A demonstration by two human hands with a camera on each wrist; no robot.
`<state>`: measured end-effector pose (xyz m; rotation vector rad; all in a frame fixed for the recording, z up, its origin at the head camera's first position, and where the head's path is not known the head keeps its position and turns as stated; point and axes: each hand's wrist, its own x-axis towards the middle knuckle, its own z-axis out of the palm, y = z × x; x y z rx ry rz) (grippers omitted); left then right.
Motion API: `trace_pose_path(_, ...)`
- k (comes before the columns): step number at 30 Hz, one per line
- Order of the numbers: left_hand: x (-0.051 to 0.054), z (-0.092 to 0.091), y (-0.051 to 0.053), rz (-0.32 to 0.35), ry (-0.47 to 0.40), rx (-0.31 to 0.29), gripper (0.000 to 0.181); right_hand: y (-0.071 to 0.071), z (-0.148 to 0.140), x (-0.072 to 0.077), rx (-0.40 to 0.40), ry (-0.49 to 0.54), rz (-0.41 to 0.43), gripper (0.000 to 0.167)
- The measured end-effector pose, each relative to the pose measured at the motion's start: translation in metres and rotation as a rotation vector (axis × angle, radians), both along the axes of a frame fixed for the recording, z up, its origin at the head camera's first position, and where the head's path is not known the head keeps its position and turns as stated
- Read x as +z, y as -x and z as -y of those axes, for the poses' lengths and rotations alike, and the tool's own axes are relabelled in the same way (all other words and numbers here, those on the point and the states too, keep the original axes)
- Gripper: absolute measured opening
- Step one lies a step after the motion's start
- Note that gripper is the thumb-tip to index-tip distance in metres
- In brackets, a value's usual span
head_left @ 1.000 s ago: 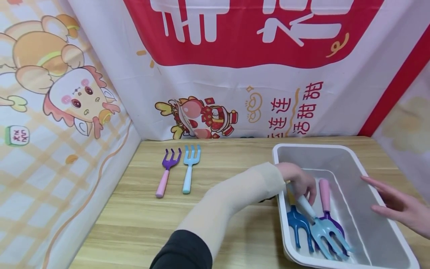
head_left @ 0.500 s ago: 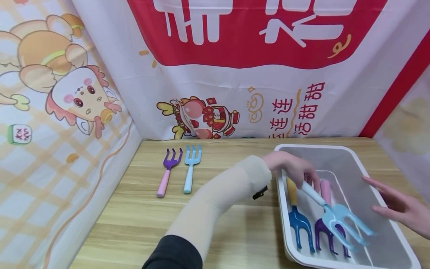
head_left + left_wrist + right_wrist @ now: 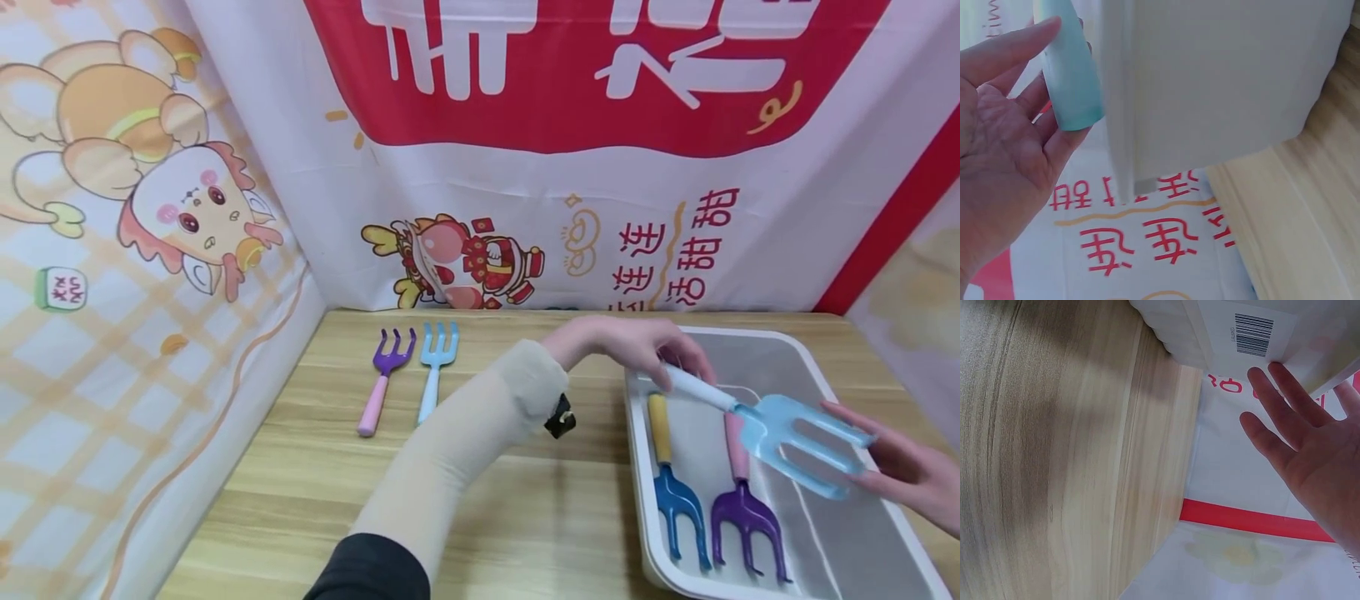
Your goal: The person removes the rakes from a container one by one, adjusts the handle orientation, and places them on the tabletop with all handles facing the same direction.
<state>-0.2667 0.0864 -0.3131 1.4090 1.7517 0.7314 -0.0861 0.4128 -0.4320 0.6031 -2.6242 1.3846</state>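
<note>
One light-blue fork, handle pinched in the left grip; it's up off the bin floor now, so likely free of the rest. Right grip: fingers extended at bin's right wall, holding nothing; tine contact unclear. Lift uncovered the blue fork and purple fork, both inside. Two others lie on the surface.

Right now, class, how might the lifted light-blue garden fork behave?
The lifted light-blue garden fork is probably stiff: with the left hand pinching its handle, it isn't drooping. That pinch suggests lightness. Looking smooth, it may be slippery.
</note>
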Motion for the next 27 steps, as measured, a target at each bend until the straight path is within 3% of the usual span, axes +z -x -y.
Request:
trace_pose_path(3, 0.006, 0.008, -0.001, -0.017, -0.03, 0.018, 0.042, -0.003, 0.001, -0.002, -0.101, -0.002, 0.053, 0.083)
trace_pose_path(6, 0.011, 0.018, -0.004, -0.018, -0.066, 0.04, 0.042, -0.004, 0.003, -0.003, -0.203, -0.085, 0.086, 0.081)
trace_pose_path(8, 0.013, 0.027, -0.006, -0.013, -0.088, 0.058, 0.044, -0.004, 0.003, -0.003, -0.215, -0.144, 0.11, 0.082)
trace_pose_path(10, 0.013, 0.038, -0.006, 0.0, -0.119, 0.075, 0.044, -0.004, 0.003, -0.004, -0.21, -0.121, 0.103, 0.084)
trace_pose_path(13, 0.013, 0.055, -0.006, 0.02, -0.176, 0.097, 0.044, 0.0, 0.002, -0.002, -0.177, -0.178, 0.18, 0.087)
trace_pose_path(17, 0.01, 0.081, -0.008, 0.021, -0.236, 0.147, 0.044, 0.005, 0.002, 0.005, -0.183, -0.325, 0.325, 0.09)
trace_pose_path(21, 0.004, 0.103, -0.015, 0.012, -0.256, 0.208, 0.046, 0.006, -0.002, 0.002, -0.159, -0.249, 0.293, 0.089)
trace_pose_path(27, -0.014, 0.128, -0.031, -0.013, -0.289, 0.299, 0.049, 0.007, -0.006, -0.006, -0.078, -0.107, 0.157, 0.086)
